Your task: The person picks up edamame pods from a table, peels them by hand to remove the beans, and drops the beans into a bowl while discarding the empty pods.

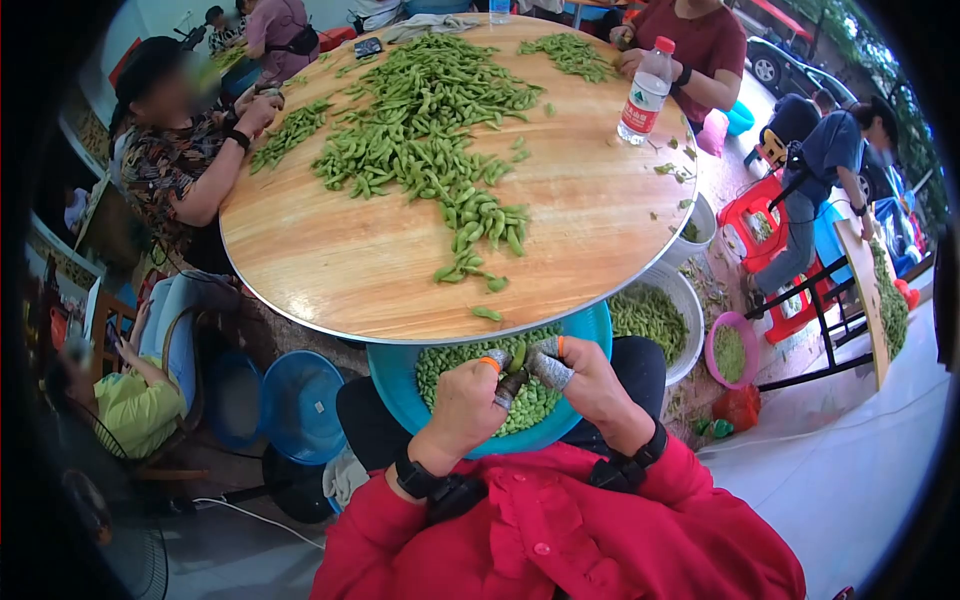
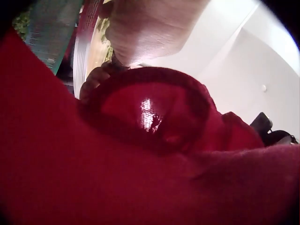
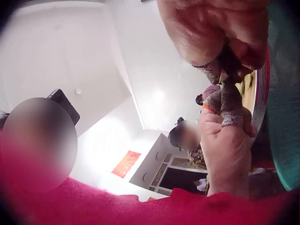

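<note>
A green soybean pod (image 1: 518,356) is pinched between my two hands, low over a teal basin (image 1: 385,385). My left hand (image 1: 462,408) grips its near side, and my right hand (image 1: 597,392) holds it from the other side. Grey wrappings cover several fingertips, with orange bands on some. Shelled green beans (image 1: 530,408) fill the basin beneath. In the right wrist view the left hand (image 3: 227,147) meets the right hand (image 3: 215,30) fingertip to fingertip, mostly hiding the pod. Red cloth (image 2: 154,187) blocks most of the left wrist view.
A round wooden table (image 1: 330,265) stands right ahead, bearing a pile of pods (image 1: 420,110) and a water bottle (image 1: 645,92). A white basket (image 1: 690,300) of pods is at my right. Blue tubs (image 1: 300,405) stand at left. Other people sit around the table.
</note>
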A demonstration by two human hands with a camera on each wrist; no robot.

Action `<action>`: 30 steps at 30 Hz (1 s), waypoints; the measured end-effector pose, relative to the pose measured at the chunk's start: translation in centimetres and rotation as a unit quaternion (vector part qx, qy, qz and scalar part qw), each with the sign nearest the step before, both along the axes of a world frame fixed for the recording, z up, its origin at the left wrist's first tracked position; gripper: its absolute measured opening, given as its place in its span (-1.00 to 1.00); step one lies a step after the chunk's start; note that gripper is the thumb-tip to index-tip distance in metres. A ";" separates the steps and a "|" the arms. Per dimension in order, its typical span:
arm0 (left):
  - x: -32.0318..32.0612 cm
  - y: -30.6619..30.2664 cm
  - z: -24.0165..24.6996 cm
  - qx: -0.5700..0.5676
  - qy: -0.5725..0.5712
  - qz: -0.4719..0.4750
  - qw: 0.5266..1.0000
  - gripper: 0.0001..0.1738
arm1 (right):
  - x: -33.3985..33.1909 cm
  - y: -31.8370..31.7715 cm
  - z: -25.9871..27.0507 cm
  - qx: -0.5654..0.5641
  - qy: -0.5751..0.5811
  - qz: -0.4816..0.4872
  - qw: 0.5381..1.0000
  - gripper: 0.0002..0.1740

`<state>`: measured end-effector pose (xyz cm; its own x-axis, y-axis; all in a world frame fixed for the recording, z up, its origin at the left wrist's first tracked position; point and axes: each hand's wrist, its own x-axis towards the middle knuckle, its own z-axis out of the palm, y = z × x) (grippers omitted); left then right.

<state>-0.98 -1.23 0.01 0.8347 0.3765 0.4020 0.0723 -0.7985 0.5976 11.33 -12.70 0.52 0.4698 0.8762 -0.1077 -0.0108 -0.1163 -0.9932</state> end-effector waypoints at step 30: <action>1.0 -1.0 -3.6 -0.141 -0.051 0.008 0.989 -0.84 | -0.5 -0.2 -4.2 0.090 0.092 -0.063 0.990 -0.85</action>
<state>-0.01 -2.19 -3.63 0.7887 0.4977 0.3608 0.0113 -0.5986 0.8010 10.81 -12.88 -3.71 0.5637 0.8245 -0.0493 -0.1962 0.0757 -0.9776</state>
